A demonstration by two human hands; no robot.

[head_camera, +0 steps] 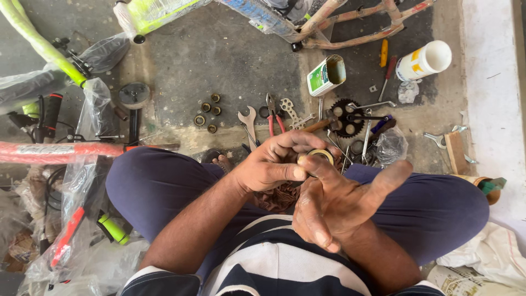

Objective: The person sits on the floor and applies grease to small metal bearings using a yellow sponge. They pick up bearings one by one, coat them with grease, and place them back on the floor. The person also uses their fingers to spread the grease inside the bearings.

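I sit cross-legged on a concrete floor. My left hand (274, 161) grips a small round metal ring, a bearing cup (320, 155), between thumb and fingers above my knees. My right hand (339, 200) is spread with fingers apart, its index finger pressing into the cup's inside. Both hands look greasy.
Tools lie on the floor ahead: red-handled pliers (273, 115), a spanner (249, 121), a black chainring (346, 118), several small brass rings (208, 112), an open tin (326, 75), a white tub (424, 60). Bicycle frames (350, 24) stand beyond; wrapped parts (60, 151) crowd my left.
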